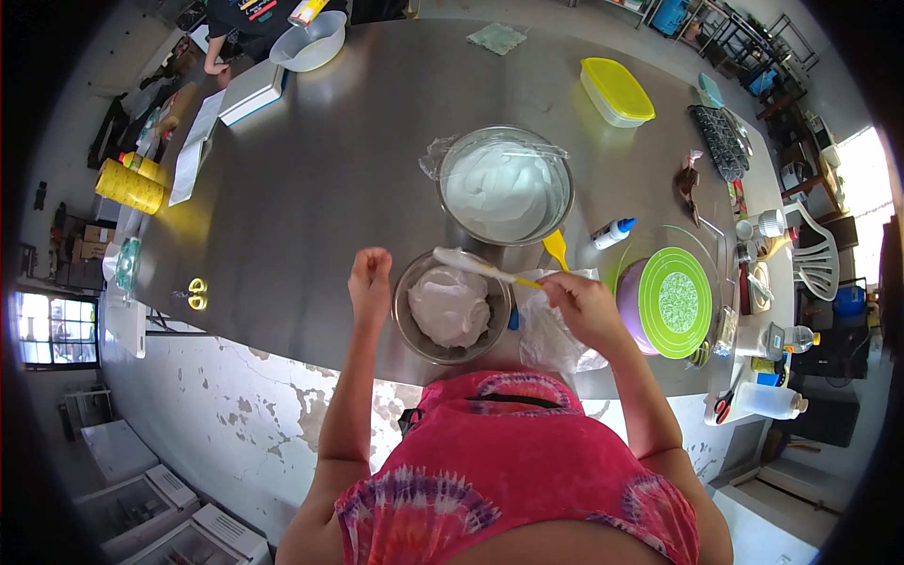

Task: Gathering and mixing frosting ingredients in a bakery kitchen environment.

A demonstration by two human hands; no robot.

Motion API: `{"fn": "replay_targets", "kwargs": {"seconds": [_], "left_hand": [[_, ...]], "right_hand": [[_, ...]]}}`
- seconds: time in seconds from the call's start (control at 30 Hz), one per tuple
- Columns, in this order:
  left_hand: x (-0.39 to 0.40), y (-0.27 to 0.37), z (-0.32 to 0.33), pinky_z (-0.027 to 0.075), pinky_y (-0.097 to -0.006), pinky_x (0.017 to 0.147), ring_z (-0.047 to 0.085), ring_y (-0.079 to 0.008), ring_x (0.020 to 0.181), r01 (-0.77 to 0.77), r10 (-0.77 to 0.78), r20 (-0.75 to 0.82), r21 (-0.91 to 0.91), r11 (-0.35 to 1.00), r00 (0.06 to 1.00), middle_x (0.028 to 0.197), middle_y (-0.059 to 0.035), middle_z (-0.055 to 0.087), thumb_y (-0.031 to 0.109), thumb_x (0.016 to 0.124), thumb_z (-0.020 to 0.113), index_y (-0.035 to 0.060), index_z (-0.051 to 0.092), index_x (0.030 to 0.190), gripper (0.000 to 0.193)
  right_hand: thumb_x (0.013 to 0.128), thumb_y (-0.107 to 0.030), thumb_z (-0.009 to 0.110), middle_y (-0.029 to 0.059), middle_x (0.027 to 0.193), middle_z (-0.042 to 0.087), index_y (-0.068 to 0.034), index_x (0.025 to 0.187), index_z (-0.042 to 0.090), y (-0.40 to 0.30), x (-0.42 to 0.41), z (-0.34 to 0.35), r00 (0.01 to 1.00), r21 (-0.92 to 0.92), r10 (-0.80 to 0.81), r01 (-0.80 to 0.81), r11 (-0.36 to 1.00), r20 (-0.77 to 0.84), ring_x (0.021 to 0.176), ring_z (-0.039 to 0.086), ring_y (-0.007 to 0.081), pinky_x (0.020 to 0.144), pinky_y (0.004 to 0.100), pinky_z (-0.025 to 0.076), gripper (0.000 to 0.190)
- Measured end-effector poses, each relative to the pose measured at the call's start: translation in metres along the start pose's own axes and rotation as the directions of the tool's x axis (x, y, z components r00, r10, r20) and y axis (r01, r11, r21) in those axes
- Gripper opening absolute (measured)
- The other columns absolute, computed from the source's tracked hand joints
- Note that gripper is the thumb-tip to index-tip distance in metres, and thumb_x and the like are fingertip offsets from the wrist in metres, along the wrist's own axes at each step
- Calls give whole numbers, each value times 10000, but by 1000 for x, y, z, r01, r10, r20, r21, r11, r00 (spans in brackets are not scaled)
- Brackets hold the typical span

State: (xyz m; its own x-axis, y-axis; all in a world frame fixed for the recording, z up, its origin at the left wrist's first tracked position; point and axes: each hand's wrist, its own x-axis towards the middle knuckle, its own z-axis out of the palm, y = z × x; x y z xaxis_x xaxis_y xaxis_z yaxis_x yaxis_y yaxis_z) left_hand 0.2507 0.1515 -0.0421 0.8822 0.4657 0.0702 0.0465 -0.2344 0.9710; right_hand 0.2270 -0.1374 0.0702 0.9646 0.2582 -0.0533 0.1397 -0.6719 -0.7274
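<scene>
My right hand (580,305) grips the yellow handle of a spatula (470,264), its blade coated in white cream. The blade is over the far rim of a small metal bowl (402,319), which holds a mound of pale cream (450,305). Just left of that bowl, my left hand (371,272) is raised with curled fingers and nothing visible in it. Beyond is a larger bowl (569,205) of white cream (501,187), with clear plastic wrap (439,157) at its left rim. A crumpled clear plastic bag (554,332) lies under my right hand.
A second yellow spatula (556,248), a blue-capped bottle (613,233) and a round green mat (653,304) on a purplish round object sit to the right. Farther off stands a yellow-lidded container (618,92). Yellow-handled scissors (198,293) lie left. A person (247,28) is at the far left.
</scene>
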Motion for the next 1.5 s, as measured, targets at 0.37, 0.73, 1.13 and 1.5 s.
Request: {"fn": "replay_targets", "kwargs": {"seconds": [0.37, 0.73, 1.13, 1.5], "left_hand": [[46, 48, 87, 518, -263, 511, 623, -233, 684, 372, -296, 531, -38, 928, 794, 890, -122, 516, 134, 842, 497, 15, 389, 932, 184], [47, 92, 117, 575, -291, 565, 596, -220, 723, 184, -179, 560, 48, 982, 809, 916, -125, 457, 64, 838, 444, -29, 371, 935, 153], [35, 90, 126, 511, -284, 440, 623, -263, 543, 116, -89, 452, -32, 993, 888, 871, -204, 539, 44, 812, 485, -33, 393, 898, 147], [35, 84, 117, 582, -290, 540, 598, -230, 733, 94, -107, 533, 52, 994, 839, 947, -119, 431, 16, 815, 477, -22, 376, 890, 131]], "right_hand": [[792, -223, 541, 73, 730, 572, -111, 819, 610, 45, 78, -27, 954, -664, -125, -92, 742, -272, 660, 582, 274, 547, 375, 469, 134], [702, -71, 522, 84, 791, 538, -41, 970, 574, 97, 119, -18, 860, -763, -460, 140, 631, -222, 744, 573, 213, 565, 301, 503, 275], [731, -122, 529, 91, 741, 567, -121, 813, 625, 103, 93, -27, 985, -706, 29, -143, 694, -170, 677, 595, 277, 613, 361, 491, 126], [723, -97, 509, 80, 816, 564, -108, 862, 612, 108, 109, -32, 946, -765, -231, -29, 644, -229, 791, 586, 244, 643, 364, 502, 173]]}}
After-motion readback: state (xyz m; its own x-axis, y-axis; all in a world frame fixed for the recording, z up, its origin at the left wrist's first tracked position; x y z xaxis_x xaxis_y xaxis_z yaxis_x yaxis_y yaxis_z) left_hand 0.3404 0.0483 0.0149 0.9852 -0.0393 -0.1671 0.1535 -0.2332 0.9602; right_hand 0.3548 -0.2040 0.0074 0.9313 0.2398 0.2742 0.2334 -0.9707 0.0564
